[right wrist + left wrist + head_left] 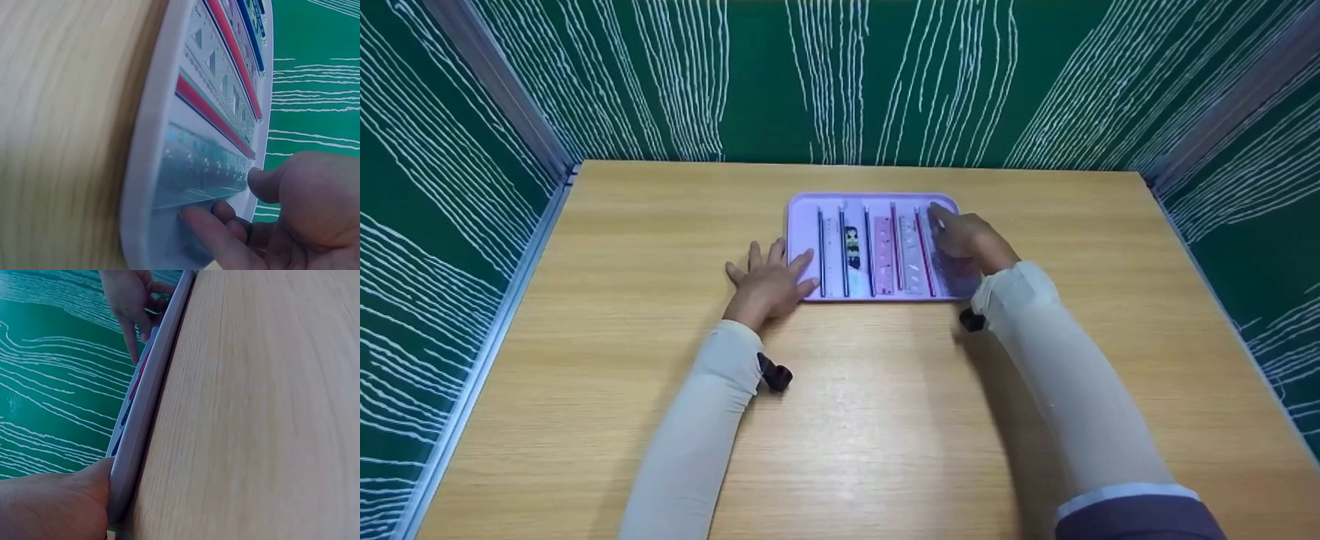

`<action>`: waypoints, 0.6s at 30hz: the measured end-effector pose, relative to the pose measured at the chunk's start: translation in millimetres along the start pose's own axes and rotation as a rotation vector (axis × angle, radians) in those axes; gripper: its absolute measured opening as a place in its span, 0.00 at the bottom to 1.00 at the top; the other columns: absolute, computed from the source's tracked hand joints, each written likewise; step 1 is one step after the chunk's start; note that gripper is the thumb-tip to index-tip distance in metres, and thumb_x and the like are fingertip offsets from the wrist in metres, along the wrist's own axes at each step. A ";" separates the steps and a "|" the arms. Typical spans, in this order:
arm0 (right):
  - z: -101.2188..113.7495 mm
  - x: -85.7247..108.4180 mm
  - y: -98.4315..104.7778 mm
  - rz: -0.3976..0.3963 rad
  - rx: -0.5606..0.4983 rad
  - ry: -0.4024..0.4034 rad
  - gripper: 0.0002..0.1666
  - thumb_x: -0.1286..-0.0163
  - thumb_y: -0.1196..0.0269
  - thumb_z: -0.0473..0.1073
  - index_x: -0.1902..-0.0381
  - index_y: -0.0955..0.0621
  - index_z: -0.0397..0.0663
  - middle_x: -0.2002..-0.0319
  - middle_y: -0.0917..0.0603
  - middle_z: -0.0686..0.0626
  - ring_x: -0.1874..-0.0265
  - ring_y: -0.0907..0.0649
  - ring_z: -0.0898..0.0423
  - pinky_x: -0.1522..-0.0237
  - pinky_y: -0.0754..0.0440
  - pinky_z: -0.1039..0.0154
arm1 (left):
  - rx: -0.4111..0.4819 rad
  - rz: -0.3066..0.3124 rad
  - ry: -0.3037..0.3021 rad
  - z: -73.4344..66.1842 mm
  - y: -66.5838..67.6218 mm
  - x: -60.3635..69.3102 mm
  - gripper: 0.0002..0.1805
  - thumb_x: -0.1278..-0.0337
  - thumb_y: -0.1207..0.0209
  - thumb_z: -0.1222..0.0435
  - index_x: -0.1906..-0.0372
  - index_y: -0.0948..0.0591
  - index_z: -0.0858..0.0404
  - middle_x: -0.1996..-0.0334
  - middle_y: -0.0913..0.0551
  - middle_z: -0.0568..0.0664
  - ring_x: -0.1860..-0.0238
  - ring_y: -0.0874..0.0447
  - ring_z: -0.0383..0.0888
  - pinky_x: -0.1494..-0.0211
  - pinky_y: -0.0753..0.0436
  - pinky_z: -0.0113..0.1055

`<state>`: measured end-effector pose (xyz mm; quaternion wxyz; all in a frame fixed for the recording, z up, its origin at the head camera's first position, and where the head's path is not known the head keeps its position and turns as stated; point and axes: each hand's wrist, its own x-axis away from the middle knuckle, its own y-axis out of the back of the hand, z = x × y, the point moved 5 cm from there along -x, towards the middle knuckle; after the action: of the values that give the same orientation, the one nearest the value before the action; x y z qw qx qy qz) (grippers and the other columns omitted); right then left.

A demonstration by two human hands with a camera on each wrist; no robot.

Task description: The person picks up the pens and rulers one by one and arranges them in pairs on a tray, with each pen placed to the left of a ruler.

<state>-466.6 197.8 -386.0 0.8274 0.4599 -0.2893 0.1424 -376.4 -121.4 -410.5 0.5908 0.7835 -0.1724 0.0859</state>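
Observation:
A lilac tray [873, 196] holds pencils and rulers in upright rows. My left hand [771, 285] has its fingers spread, with the thumb side resting on the tray's left edge; in the left wrist view that hand [62, 503] meets the tray's corner. At the right end, my right hand [969, 238] reaches over a clear greenish ruler [197, 166] lying flat. Seen from the right wrist, the thumb is by the ruler's far end and a straight finger touches its long side. Beside it are a red pencil [924, 251] and a clear stencil ruler [911, 259].
Farther left in the tray lie another red pencil [896, 247], a pink ruler [883, 255], a cartoon-printed ruler [852, 247] and several dark blue pencils [844, 255]. The tray sits on a wooden table [660, 225] before green panels [757, 82] with white lines.

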 end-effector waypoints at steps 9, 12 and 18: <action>7.5 6.5 5.1 -0.020 0.056 0.059 0.36 0.16 0.63 0.55 0.20 0.64 0.84 0.25 0.42 0.37 0.41 0.29 0.42 0.33 0.29 0.37 | 0.001 -0.007 0.000 -0.4 4.6 -1.0 0.35 0.26 0.60 0.35 0.19 0.53 0.29 0.15 0.65 0.53 0.19 0.76 0.70 0.31 0.67 0.83; 5.2 7.1 1.3 -0.006 0.052 0.061 0.36 0.16 0.63 0.54 0.19 0.63 0.83 0.27 0.42 0.37 0.41 0.29 0.42 0.38 0.26 0.42 | 0.003 0.005 0.004 0.1 0.4 0.3 0.35 0.26 0.60 0.35 0.19 0.52 0.30 0.15 0.65 0.53 0.19 0.75 0.70 0.31 0.66 0.83; -0.7 8.9 -1.0 0.003 0.000 0.045 0.36 0.16 0.61 0.54 0.20 0.63 0.85 0.19 0.52 0.40 0.31 0.37 0.39 0.31 0.33 0.36 | 0.001 0.003 0.005 -2.5 0.2 0.3 0.35 0.26 0.60 0.34 0.19 0.51 0.30 0.15 0.64 0.53 0.19 0.74 0.71 0.31 0.67 0.84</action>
<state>-458.9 197.6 -381.5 0.8333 0.4564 -0.2713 0.1537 -376.0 -119.1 -409.5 0.5907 0.7834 -0.1720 0.0885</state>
